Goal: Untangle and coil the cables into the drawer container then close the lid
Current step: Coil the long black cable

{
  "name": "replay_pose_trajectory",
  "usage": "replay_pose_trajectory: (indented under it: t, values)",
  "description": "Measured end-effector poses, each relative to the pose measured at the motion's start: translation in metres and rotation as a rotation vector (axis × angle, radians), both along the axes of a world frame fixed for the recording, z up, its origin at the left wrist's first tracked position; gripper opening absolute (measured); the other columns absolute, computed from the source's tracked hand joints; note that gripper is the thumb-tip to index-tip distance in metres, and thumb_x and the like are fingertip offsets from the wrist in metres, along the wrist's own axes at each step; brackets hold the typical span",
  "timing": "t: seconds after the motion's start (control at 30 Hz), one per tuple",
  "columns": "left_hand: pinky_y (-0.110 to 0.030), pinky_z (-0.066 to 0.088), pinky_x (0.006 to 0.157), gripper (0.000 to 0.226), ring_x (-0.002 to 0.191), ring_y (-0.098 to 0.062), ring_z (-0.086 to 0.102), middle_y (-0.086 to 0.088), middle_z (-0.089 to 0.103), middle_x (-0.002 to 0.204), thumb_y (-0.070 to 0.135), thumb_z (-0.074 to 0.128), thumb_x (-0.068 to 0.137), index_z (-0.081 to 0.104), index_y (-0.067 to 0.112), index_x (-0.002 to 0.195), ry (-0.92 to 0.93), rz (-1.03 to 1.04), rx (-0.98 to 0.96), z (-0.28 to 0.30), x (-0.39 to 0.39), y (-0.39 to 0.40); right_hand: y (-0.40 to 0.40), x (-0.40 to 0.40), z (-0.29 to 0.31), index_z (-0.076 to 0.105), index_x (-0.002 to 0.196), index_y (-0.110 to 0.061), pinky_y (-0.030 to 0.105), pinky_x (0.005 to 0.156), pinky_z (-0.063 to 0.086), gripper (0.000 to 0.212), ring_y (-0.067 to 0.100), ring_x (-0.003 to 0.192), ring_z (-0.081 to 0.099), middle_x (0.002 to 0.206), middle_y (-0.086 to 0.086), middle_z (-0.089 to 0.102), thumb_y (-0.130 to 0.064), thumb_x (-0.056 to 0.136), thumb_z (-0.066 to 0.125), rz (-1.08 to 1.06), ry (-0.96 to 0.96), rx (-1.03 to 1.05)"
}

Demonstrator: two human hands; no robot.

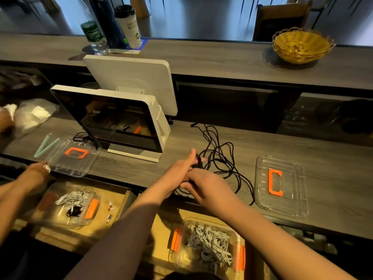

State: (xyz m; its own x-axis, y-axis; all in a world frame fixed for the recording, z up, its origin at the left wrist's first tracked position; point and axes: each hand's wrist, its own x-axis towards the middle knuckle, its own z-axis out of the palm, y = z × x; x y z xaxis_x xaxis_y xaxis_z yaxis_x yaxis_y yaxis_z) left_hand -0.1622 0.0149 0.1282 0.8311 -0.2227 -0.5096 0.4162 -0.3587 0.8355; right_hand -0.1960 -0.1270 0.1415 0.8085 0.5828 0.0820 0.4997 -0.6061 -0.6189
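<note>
Winding is under way at the front edge of the grey wood-grain worktop (302, 150). Left hand (182, 164) held out with thumb up and fingers extended; turns of the thin black cable (220, 158) are wrapped around those fingers. Right hand (203, 184) lies just below and against the left, fingers curled, pinching the black strand where it meets the coil. Rest of the cable sprawls loose in tangled loops on the worktop beyond the hands, one plug end trailing off toward the back, another loop running down near the front edge.

Clear plastic lid with an orange C-shaped handle (280, 184) lies flat on the worktop to the right of the loops, apart from them. Below the worktop, an open wooden drawer (161, 229) holds a clear plastic container with orange side latches (205, 245), uncovered, filled with bundled grey-white cables (210, 243).

Left side: a second person's hand (38, 170) touches the edge of another clear lid with orange handle (72, 156); a second clear container (70, 205) with pale and black cords sits in the drawer beneath. White point-of-sale screen (113, 120) stands mid-worktop. On the upper counter: yellow wicker basket (300, 45), paper cup (129, 27), water bottle (94, 35).
</note>
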Motion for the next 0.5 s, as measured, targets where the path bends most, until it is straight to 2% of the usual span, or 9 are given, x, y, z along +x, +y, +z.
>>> replay_pose_trajectory:
  t: [0.03,0.1,0.17,0.23,0.3,0.37,0.4,0.47,0.5]
  values:
    - [-0.023,0.042,0.098,0.069,0.112,-0.002,0.058,0.007,0.067,0.126,0.076,0.019,0.093,0.067,0.039,0.125,0.052,-0.035,-0.026,0.0,-0.002,0.003,0.0,0.003,0.001,0.062,0.105,-0.024,0.025,0.076,0.049,0.025,0.008,0.09,0.059,0.101,-0.006,0.064,-0.045,0.096,0.053,-0.019,-0.007,-0.013]
    - [-0.023,0.046,0.092,0.068,0.107,-0.007,0.064,0.002,0.073,0.114,0.076,0.02,0.093,0.07,0.035,0.113,0.132,-0.025,-0.068,0.002,-0.007,0.009,0.0,0.009,0.004,0.059,0.097,-0.027,0.027,0.077,0.052,0.035,0.008,0.085,0.06,0.092,-0.008,0.064,-0.059,0.085,0.054,-0.077,0.02,-0.02]
    - [-0.026,0.051,0.077,0.067,0.085,-0.014,0.069,-0.001,0.074,0.09,0.077,0.025,0.092,0.068,0.028,0.107,0.196,0.007,-0.169,0.0,-0.008,0.015,0.0,0.017,0.005,0.054,0.091,-0.028,0.027,0.073,0.052,0.039,0.007,0.079,0.059,0.084,-0.01,0.062,-0.065,0.076,0.057,-0.128,0.065,0.009]
    - [-0.021,0.041,0.054,0.068,0.058,-0.01,0.053,0.001,0.061,0.069,0.079,0.028,0.09,0.065,0.023,0.101,0.244,-0.002,-0.276,-0.002,-0.008,0.021,0.001,0.023,0.002,0.052,0.091,-0.028,0.027,0.07,0.052,0.035,0.004,0.075,0.058,0.081,-0.011,0.061,-0.059,0.079,0.062,-0.157,0.11,0.064]
    - [-0.015,0.035,0.047,0.068,0.054,-0.007,0.043,0.0,0.054,0.068,0.083,0.034,0.087,0.062,0.023,0.105,0.283,-0.064,-0.338,-0.003,-0.007,0.028,0.001,0.029,-0.002,0.051,0.096,-0.029,0.025,0.071,0.053,0.023,0.0,0.078,0.058,0.084,-0.014,0.059,-0.043,0.087,0.067,-0.169,0.132,0.114]
    - [-0.013,0.034,0.046,0.068,0.054,-0.005,0.04,0.002,0.053,0.071,0.083,0.051,0.08,0.057,0.021,0.108,0.283,-0.175,-0.361,-0.003,-0.005,0.036,0.0,0.035,-0.002,0.052,0.101,-0.03,0.02,0.07,0.052,0.018,-0.002,0.079,0.057,0.087,-0.014,0.059,-0.031,0.091,0.067,-0.199,0.158,0.16]
    - [-0.014,0.035,0.048,0.064,0.054,-0.004,0.039,0.005,0.053,0.071,0.08,0.057,0.079,0.056,0.02,0.102,0.246,-0.246,-0.318,-0.004,-0.005,0.039,0.0,0.038,-0.002,0.053,0.1,-0.03,0.018,0.067,0.05,0.017,-0.003,0.076,0.057,0.085,-0.013,0.059,-0.03,0.091,0.067,-0.22,0.19,0.196]
    - [-0.02,0.035,0.055,0.057,0.055,-0.005,0.04,0.006,0.054,0.069,0.076,0.053,0.085,0.056,0.019,0.091,0.163,-0.342,-0.162,-0.008,-0.006,0.044,-0.001,0.042,-0.003,0.056,0.096,-0.03,0.016,0.063,0.048,0.014,0.0,0.073,0.059,0.083,-0.01,0.061,-0.03,0.09,0.069,-0.255,0.266,0.253]
    - [-0.023,0.036,0.058,0.057,0.057,-0.007,0.042,0.003,0.056,0.071,0.075,0.05,0.086,0.057,0.019,0.091,0.153,-0.328,-0.119,-0.01,-0.007,0.044,-0.001,0.044,-0.006,0.058,0.095,-0.03,0.018,0.064,0.05,0.012,0.002,0.074,0.06,0.083,-0.009,0.062,-0.03,0.09,0.069,-0.264,0.305,0.277]
